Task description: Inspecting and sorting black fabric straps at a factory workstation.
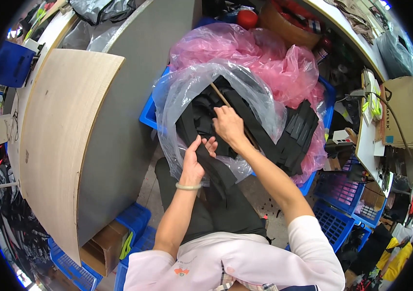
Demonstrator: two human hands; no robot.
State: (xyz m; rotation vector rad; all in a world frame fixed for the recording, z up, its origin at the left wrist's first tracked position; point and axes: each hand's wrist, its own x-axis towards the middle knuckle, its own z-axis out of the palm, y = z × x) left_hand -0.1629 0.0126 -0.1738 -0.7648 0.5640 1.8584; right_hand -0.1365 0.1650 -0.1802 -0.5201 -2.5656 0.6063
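My left hand point(196, 160) is curled round a black fabric strip point(214, 170), whose loose end hangs down over my dark trousers. My right hand point(229, 127) is just above and to the right, fingers bent together over the black strips; what its fingertips hold is hidden. A thin tan stick-like piece point(220, 94) runs slantwise and passes beneath the right hand. Around both hands, more black strips point(250, 114) lie in a clear plastic bag point(170, 99) with its mouth spread wide. A flat bundle of black strips point(299, 136) rests at the right side.
Pink plastic bags point(284, 68) and the clear bag sit in a blue crate point(148, 114). A curved wooden panel point(66, 121) stands at the left. Blue baskets point(335, 225) are stacked at the right, near a cardboard box point(403, 111). Another cardboard box point(107, 247) is at lower left.
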